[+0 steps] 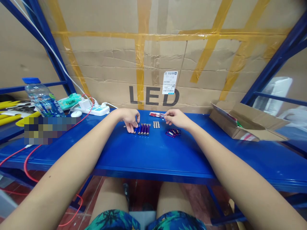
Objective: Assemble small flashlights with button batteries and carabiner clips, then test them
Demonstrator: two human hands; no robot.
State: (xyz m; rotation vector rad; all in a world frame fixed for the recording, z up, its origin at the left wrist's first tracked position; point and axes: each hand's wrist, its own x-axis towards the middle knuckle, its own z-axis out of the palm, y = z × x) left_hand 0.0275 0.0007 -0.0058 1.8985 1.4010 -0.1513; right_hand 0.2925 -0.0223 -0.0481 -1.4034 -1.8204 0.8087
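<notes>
My left hand is at the left end of a row of slim metal tubes, which look like mini flashlights. Its thumb and index finger close on the leftmost blue tube, while other fingers reach down to the table. Purple tubes make up the right part of the row. My right hand pinches the right end of the shiny red tubes lying farther back. Between the hands sits a block of small silver button cells. Purple carabiner clips lie in a pile just below my right hand.
Blue table with a cardboard wall behind. At left: a water bottle, a white power strip, a white earbud case, red cables and yellow-handled items. An opened cardboard box stands at right.
</notes>
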